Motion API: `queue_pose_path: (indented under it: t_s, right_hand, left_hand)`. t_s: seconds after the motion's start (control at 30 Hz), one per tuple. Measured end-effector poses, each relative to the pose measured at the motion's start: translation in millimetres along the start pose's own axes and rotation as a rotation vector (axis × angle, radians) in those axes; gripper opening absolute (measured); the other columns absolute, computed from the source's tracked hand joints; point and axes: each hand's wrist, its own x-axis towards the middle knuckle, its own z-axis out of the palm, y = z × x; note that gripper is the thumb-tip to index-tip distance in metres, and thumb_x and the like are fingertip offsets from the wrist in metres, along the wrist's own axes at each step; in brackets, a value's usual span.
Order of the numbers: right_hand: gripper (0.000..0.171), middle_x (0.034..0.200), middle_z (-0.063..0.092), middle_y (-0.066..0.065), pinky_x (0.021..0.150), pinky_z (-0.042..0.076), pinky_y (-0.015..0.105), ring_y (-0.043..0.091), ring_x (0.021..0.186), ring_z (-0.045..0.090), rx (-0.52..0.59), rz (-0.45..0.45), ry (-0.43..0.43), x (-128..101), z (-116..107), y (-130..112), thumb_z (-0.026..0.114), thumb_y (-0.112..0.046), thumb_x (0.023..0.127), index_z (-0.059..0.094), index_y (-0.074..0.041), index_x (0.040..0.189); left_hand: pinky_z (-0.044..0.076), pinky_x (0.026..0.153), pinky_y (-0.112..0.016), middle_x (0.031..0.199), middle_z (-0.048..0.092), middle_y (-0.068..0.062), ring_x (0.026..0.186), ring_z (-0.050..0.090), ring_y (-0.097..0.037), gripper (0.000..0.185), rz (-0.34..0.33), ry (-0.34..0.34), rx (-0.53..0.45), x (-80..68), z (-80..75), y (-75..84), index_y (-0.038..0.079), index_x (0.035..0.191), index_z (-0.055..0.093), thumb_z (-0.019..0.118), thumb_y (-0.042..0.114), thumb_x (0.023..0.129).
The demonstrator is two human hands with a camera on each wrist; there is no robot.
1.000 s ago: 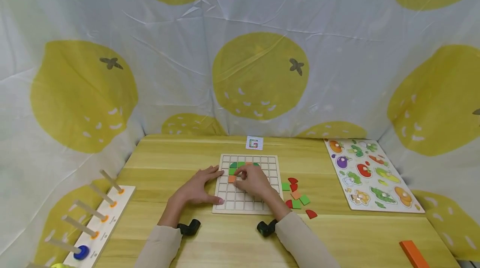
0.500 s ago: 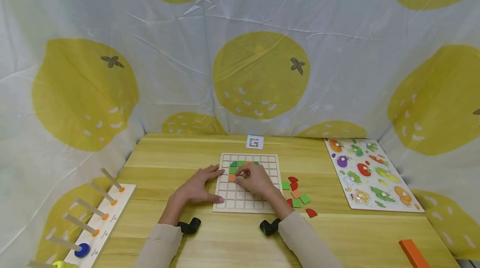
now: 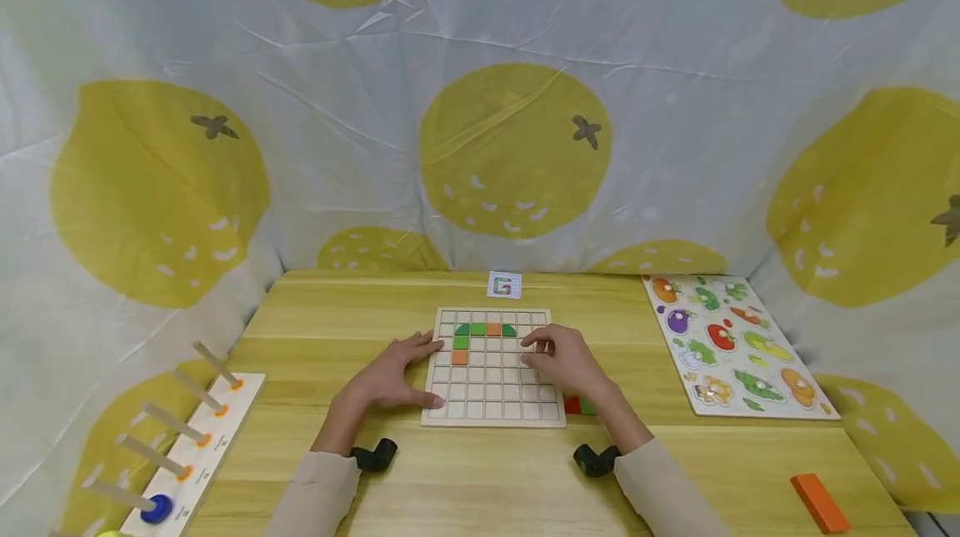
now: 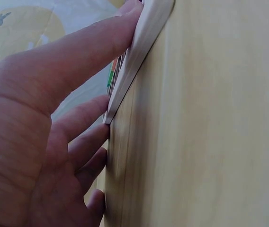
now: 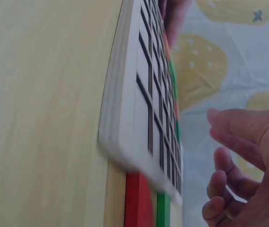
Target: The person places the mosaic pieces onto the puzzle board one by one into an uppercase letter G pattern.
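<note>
Grid board flat on the worktop between your hands, green and orange tiles set in it from about ten to one o'clock. Your left hand, fingers spread, touches its edge at nine; your right hand, released, fingers loosely bent, hovers at three. Pattern card at twelve, red piece and green piece at four.

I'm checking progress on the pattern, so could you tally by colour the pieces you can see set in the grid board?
Dark green pieces: 2
Light green squares: 2
Orange squares: 2
Total visible on the grid board: 6
</note>
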Motion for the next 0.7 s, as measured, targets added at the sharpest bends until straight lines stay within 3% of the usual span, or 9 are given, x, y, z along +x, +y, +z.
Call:
queue_pose_path:
  t_s: [0.33,0.7]
  right_hand:
    - [0.024,0.084,0.059,0.000,0.066,0.043,0.025,0.016,0.073,0.049,-0.032,0.034,0.006,-22.2,-33.5,29.4,0.080,-0.018,0.090,0.077,-0.008,0.112]
    - [0.038,0.087,0.057,0.004,0.065,0.041,0.025,0.017,0.078,0.050,-0.030,0.074,-0.078,-35.8,-48.5,58.1,0.084,-0.025,0.088,0.074,-0.009,0.121]
  left_hand:
    - [0.018,0.126,-0.064,0.169,0.031,-0.009,0.157,0.024,-0.041,0.100,-0.017,0.017,-0.012,-2.1,-1.2,0.2,0.020,0.156,0.048,0.088,0.057,0.073]
    - [0.026,0.122,-0.068,0.169,0.032,-0.007,0.155,0.026,-0.043,0.099,-0.017,0.024,-0.004,0.7,-0.2,-6.8,0.023,0.156,0.049,0.087,0.059,0.072]
